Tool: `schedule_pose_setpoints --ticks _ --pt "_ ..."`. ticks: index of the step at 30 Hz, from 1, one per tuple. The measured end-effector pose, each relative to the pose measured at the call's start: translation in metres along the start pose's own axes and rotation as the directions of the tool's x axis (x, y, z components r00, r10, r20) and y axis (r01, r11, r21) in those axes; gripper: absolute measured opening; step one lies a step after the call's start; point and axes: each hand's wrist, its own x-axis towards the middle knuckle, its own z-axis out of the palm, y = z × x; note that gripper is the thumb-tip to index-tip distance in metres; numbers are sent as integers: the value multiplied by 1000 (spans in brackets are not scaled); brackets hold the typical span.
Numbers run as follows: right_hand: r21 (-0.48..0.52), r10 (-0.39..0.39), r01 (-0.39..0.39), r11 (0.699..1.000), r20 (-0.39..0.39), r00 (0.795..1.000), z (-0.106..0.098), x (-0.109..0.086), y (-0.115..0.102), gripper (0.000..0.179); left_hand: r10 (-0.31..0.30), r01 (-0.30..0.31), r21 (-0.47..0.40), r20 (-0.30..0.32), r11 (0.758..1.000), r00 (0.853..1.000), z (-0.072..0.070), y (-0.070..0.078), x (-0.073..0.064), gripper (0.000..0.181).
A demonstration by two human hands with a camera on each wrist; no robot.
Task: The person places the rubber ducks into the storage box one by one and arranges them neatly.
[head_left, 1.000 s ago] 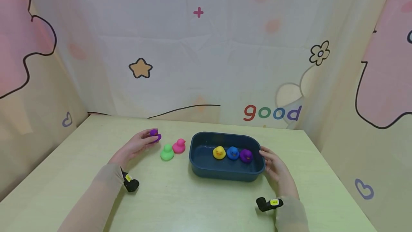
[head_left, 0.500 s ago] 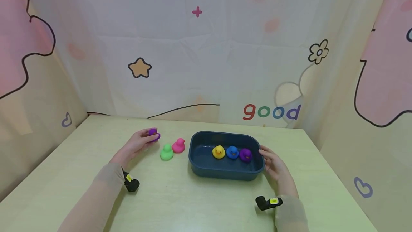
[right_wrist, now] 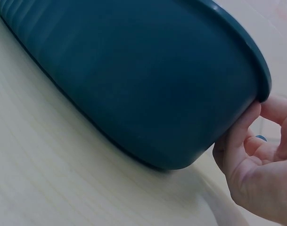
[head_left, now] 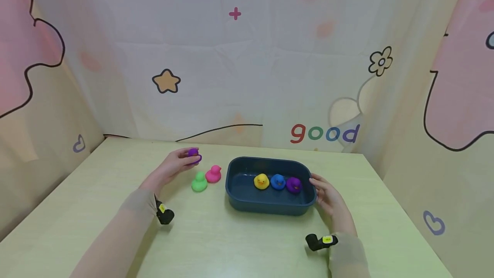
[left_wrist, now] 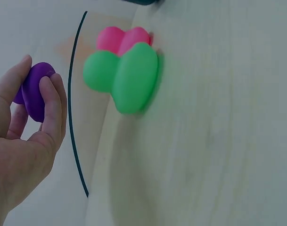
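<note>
In the head view my left hand [head_left: 173,167] holds a purple rubber duck [head_left: 193,152] between thumb and fingers, raised over the table's far left. The left wrist view shows this duck's purple body [left_wrist: 36,94] pinched by the fingertips. Just right of that hand, a green duck [head_left: 199,182] and a pink duck [head_left: 213,174] stand side by side. My right hand [head_left: 331,200] grips the right end of a dark blue tub [head_left: 270,207], fingers at its rim. Inside the tub sit a yellow duck [head_left: 261,181], a blue duck [head_left: 278,182] and another purple duck [head_left: 294,185] in a row.
The pale wooden table [head_left: 231,243] carries everything. A printed curtain [head_left: 200,55] with a star, a flower and the word "good" stands behind its far edge and along both sides. A small black camera is strapped to each wrist.
My left hand has lifted the purple duck slightly and moved it to the right, toward the tub. The right hand keeps its place at the tub; the other ducks stay put.
</note>
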Motion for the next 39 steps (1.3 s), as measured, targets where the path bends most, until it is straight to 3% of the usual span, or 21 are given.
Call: schedule_pose_setpoints --ticks 7,18,21,33,39 --pt "-3 3 -3 1000 4 1000 0 0 -2 20 -1 1 6 18 1000 1000 25 16 9 58" --pt "-48 -19 20 999 13 1000 -1 1 0 19 3 -2 -10 84 1000 996 77 39 20 55" --pt "-60 -23 25 998 20 1000 -1 1 1 19 2 -2 1 117 1000 993 90 42 22 56" --pt "-49 -18 19 999 20 1000 -1 -1 0 21 -45 45 8 146 999 988 146 48 30 58" --pt "-57 -25 25 998 6 1000 -1 1 0 22 -25 25 4 182 1000 983 168 48 31 53"
